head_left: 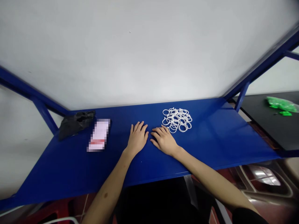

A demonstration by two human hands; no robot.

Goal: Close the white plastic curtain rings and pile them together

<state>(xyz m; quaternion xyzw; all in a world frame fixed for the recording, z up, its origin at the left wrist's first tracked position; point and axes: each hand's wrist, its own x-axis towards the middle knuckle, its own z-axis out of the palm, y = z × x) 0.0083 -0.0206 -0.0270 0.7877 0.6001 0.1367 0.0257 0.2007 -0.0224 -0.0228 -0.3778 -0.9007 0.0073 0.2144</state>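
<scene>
My left hand [137, 138] lies palm down on the blue table [144, 171], its fingers spread and holding nothing. Just to its right, my right hand [164, 140] also rests flat with fingers apart and nothing in it. A small gap separates the two hands. Right behind my right hand is a loose pile of white rings [177, 119], which look like thin plastic loops with small knobs. My right fingertips are close to the pile's near left edge; I cannot tell whether they touch it.
A blurred-out phone-like rectangle [99, 135] and a crumpled black plastic bag [76, 124] lie on the left. Blue frame bars [43, 110] rise at the table's sides, with a white wall [140, 56] behind. A dark table [268, 124] at right bears a green bag [281, 104].
</scene>
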